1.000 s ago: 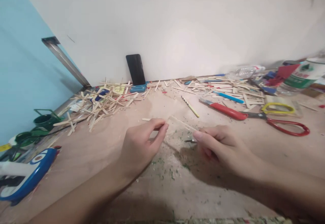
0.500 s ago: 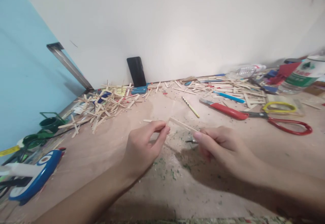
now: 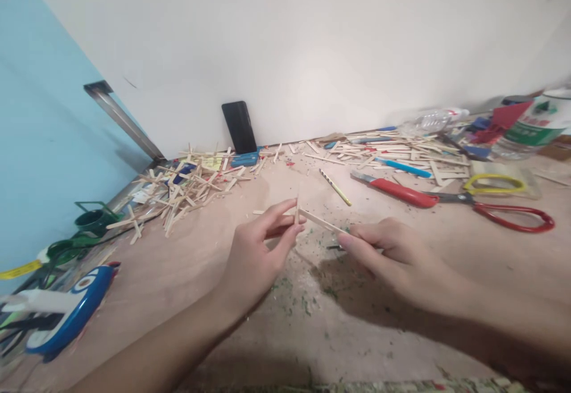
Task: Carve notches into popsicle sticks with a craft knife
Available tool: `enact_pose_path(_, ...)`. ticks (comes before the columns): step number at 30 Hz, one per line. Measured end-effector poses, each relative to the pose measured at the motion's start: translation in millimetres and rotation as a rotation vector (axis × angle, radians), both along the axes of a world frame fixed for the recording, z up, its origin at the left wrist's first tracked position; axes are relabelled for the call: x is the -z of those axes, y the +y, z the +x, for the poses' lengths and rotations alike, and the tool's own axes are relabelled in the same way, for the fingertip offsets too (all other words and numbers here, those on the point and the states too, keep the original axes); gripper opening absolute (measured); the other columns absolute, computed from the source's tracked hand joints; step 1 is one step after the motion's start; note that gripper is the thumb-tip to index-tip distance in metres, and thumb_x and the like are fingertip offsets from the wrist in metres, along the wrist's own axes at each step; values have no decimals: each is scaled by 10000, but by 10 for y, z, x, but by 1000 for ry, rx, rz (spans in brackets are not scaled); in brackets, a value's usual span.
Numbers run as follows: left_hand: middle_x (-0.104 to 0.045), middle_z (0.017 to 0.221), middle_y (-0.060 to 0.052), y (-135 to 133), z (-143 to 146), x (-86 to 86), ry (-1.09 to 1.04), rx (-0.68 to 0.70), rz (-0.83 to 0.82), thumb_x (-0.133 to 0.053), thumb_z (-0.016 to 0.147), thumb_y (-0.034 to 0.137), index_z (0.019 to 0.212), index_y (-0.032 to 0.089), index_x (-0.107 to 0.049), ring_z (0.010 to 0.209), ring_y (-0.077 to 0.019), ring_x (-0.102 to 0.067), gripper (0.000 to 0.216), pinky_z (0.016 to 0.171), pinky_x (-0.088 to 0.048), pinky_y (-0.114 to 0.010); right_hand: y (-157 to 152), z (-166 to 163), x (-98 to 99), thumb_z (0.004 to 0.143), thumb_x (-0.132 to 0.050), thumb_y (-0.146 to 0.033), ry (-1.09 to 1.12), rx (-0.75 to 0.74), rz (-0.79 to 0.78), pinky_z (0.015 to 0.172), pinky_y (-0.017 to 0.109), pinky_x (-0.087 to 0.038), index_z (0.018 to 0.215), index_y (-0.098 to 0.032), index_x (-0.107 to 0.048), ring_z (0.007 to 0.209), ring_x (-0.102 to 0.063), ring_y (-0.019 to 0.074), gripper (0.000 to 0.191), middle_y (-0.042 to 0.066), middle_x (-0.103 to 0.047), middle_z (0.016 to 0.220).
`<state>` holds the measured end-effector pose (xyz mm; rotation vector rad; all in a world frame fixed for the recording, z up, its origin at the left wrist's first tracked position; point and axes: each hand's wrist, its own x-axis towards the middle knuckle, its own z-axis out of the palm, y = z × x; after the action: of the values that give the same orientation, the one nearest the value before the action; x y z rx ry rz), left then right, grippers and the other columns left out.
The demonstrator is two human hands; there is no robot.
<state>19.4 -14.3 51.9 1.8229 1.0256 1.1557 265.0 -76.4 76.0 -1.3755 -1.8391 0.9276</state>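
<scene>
Over the middle of the table my left hand [image 3: 263,247] pinches a thin wooden craft stick [image 3: 297,210], seen nearly edge-on and upright, between thumb and fingertips. My right hand [image 3: 383,250] grips the near end of another wooden craft stick [image 3: 319,220], which slants up to the left. Its far end meets the upright stick; whether the two are joined I cannot tell. The tip of a pale stick [image 3: 257,212] shows behind my left hand. Beside my right fingers lies a small dark object [image 3: 334,247], partly hidden.
Heaps of craft sticks lie at the back left [image 3: 178,203] and back right [image 3: 410,152]. A phone [image 3: 239,126] leans on the wall. A pencil [image 3: 335,187], a red-handled knife [image 3: 397,192], scissors [image 3: 513,217] and a blue glue gun [image 3: 84,304] surround the hands.
My left fingers have spread a little and turned the pinched stick more upright. The right hand keeps its stick in almost the same place. The view has shifted slightly.
</scene>
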Motion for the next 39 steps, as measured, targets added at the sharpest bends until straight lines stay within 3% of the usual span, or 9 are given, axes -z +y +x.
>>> enact_pose_path(6, -997, 1176, -30, -36, 9, 79, -63, -39, 71, -852, 1073, 278, 1187, 257, -960, 1032, -243, -994, 158, 885, -821, -267, -25, -41, 70, 1182, -419, -950, 17, -9, 13, 614, 382, -327, 678, -275, -353, 578, -374, 153, 845, -24, -361, 592)
enact_pose_path(14, -992, 1206, -11, -127, 20, 136, -67, -120, 235, -843, 1093, 173, 1209, 259, -985, 1071, -223, -993, 202, 986, -819, -267, -119, -159, 175, 1230, -389, -866, 48, -26, 23, 643, 385, -326, 687, -279, -315, 561, -339, 137, 804, -35, -357, 580)
enact_pose_path(19, -987, 1201, 1, -147, 42, 140, -58, -152, 284, -847, 1070, 110, 1194, 271, -994, 1073, -222, -993, 251, 1042, -814, -278, -172, -221, 139, 1232, -448, -708, 69, -20, 26, 650, 383, -330, 680, -277, -307, 547, -356, 127, 714, -35, -370, 568)
enact_pose_path(23, -989, 1186, -20, -132, 69, 136, -67, -92, 233, -855, 1071, 142, 1191, 235, -988, 1032, -222, -995, 202, 965, -818, -247, -142, -218, 89, 1201, -467, -618, 75, 22, 16, 604, 367, -311, 684, -285, -302, 573, -348, 133, 637, -35, -334, 597)
enact_pose_path(28, -986, 1260, -39, -135, 67, 120, -80, -32, 156, -842, 1086, 176, 1285, 219, -973, 1128, -220, -988, 242, 1036, -798, -236, -89, -150, 59, 1195, -475, -651, 69, 53, 27, 562, 357, -283, 693, -288, -332, 581, -347, 135, 636, -34, -333, 618)
enact_pose_path(39, -984, 1271, -77, -186, 106, 103, -163, -22, -3, -873, 1080, 202, 1268, 206, -951, 1154, -268, -986, 204, 1021, -814, -272, -147, -158, 80, 1199, -486, -536, 68, 63, 88, 562, 365, -262, 700, -287, -307, 554, -315, 131, 585, -42, -313, 611)
